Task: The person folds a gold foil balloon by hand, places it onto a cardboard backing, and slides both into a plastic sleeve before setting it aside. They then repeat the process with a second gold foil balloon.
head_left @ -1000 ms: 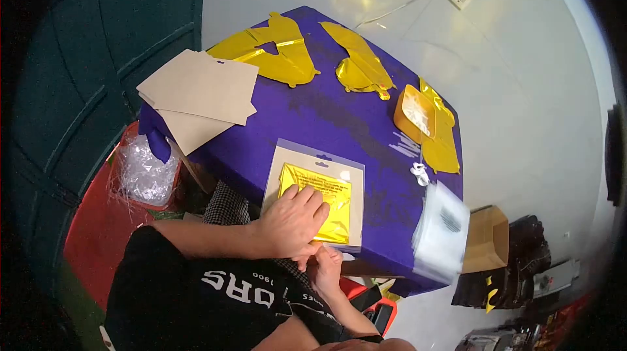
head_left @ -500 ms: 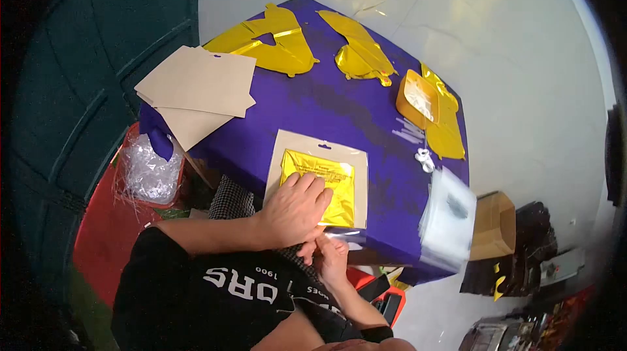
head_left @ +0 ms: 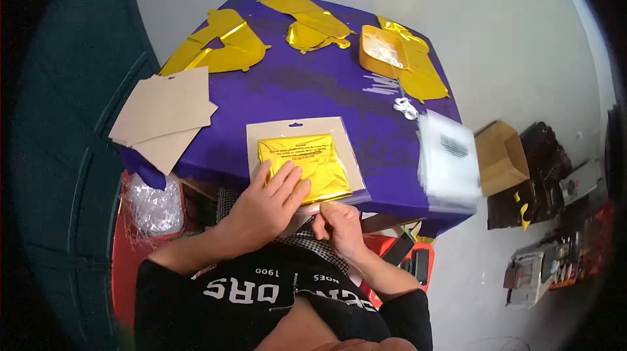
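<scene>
A folded gold foil balloon with small printed text lies over a beige card backing with a hang slot. Both appear to be inside a clear plastic bag at the near table edge. My left hand rests flat on the foil's lower left, fingers stretched out. My right hand is closed in a pinch at the bag's near edge, just below the foil. Its fingertips are partly hidden.
Loose beige cards lie at the left of the purple-covered table. Flat gold balloons lie along the back. An orange box holds white pieces. Clear bags are stacked at right. A red bin holds clear shreds.
The view has shifted, showing the table's near edge closer to my body. My left hand has slid lower on the foil, uncovering more print. My right hand stays at the bag's near edge.
</scene>
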Demonstrator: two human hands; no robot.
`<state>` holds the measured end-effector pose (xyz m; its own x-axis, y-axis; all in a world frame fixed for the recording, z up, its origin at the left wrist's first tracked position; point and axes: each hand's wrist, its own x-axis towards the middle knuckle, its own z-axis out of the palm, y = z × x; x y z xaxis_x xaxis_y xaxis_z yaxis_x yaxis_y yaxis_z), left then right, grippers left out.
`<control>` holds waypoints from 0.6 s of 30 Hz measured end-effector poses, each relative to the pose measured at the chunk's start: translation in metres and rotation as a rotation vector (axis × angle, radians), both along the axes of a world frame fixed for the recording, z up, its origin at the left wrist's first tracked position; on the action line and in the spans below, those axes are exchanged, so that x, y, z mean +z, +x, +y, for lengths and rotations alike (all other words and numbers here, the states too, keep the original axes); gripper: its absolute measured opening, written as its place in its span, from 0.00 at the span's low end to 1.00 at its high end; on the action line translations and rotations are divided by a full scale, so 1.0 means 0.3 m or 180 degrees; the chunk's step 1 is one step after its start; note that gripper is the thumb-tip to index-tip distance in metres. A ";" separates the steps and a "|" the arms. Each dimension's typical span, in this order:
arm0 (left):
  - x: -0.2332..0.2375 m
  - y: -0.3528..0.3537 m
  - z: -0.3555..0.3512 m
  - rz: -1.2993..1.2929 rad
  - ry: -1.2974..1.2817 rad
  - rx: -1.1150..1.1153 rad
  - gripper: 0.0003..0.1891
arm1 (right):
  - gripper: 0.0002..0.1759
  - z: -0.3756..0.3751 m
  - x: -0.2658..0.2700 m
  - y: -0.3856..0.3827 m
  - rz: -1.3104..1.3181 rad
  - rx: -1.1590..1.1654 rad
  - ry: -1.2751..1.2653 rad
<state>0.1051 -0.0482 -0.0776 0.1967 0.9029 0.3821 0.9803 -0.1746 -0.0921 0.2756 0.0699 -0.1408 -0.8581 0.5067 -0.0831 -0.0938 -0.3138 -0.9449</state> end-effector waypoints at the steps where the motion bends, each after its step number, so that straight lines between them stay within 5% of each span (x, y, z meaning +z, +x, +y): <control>1: -0.004 -0.006 0.008 0.0063 0.0142 0.0017 0.26 | 0.21 0.009 0.029 0.001 0.0044 0.0057 -0.0032; 9: 0.124 -0.101 0.084 -0.0174 0.1072 0.0173 0.24 | 0.21 0.163 0.249 0.060 -0.0130 -0.0410 0.0978; 18: -0.001 -0.024 0.168 -0.0050 0.0232 0.0472 0.28 | 0.15 0.530 0.300 0.025 -0.1024 -0.1089 0.2834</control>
